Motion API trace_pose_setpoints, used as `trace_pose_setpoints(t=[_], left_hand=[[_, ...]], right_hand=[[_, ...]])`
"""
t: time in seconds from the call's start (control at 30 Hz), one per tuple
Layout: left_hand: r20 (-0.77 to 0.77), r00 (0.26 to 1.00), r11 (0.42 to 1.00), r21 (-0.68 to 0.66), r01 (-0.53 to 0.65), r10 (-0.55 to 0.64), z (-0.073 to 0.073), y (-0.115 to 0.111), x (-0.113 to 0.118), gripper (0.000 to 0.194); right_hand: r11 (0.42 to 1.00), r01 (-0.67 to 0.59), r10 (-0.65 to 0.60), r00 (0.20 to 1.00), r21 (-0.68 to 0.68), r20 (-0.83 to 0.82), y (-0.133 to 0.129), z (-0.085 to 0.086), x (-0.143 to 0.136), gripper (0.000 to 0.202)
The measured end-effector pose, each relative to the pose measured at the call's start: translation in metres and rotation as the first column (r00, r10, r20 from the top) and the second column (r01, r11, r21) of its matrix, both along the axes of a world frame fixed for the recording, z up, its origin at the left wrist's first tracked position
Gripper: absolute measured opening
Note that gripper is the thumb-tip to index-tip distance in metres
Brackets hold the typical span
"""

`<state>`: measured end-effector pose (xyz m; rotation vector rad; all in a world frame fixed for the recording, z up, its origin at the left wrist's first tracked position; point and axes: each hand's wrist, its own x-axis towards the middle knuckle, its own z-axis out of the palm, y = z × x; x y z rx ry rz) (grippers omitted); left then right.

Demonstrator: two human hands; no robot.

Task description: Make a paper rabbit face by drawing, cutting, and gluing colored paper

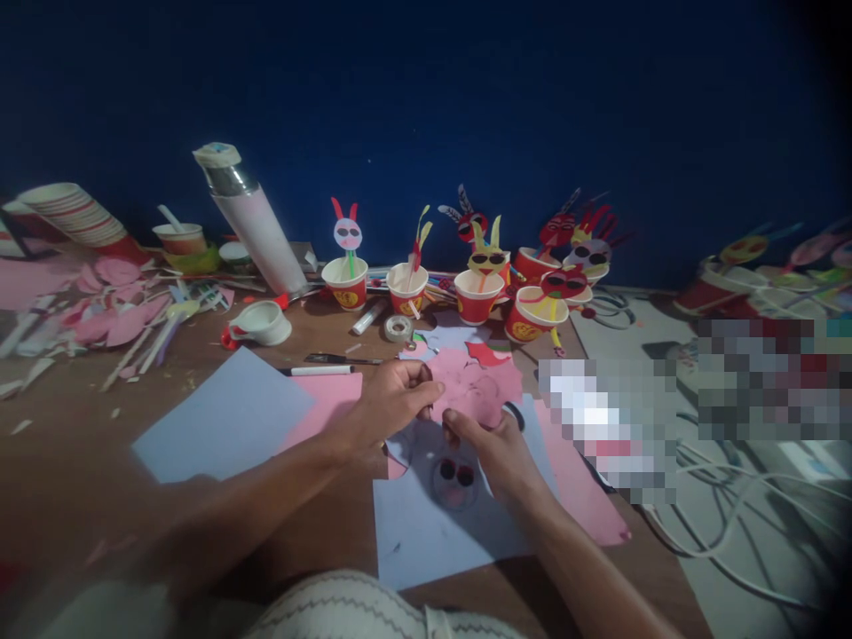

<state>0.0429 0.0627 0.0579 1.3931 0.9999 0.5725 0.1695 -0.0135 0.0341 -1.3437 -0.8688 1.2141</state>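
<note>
My left hand [392, 399] pinches the left edge of a piece of pink paper [476, 386] with pencil-like lines on it. My right hand [502, 453] is closed with thumb and forefinger at the same paper's lower edge. A dark curved object [513, 415] shows beside the right hand; its kind cannot be made out. Below the hands, a round face cutout [456, 482] with two black ovals and a pink spot lies on a pale blue-white sheet [426, 550]. Red paper scraps [489, 355] lie just behind the pink piece.
Red-and-white paper cups [344, 286] with paper-face figures stand along the back. A roll of tape [398, 329], a marker [326, 370], a white cup [263, 324] and a leaning flask [256, 226] are nearby. Pink scraps [126, 311] pile at left; cables [725, 479] run at right.
</note>
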Motion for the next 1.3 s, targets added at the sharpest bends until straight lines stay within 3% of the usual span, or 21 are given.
trace_pose_setpoints(t=[0.4, 0.77, 1.3], left_hand=[[0.073, 0.997, 0.999, -0.037, 0.026, -0.023, -0.008, 0.002, -0.001, 0.02], [0.01, 1.0, 1.0, 0.011, -0.021, 0.021, -0.003, 0.0, -0.001, 0.019], [0.032, 0.999, 0.999, 0.031, -0.019, 0.018, -0.012, 0.002, -0.001, 0.02]], right_hand=[[1.0, 0.028, -0.028, 0.999, -0.008, -0.021, -0.001, 0.002, -0.001, 0.02], [0.999, 0.026, -0.026, 0.999, -0.025, -0.024, 0.0, 0.003, -0.002, 0.02], [1.0, -0.01, 0.01, 1.0, -0.019, 0.0, -0.002, -0.006, 0.002, 0.022]])
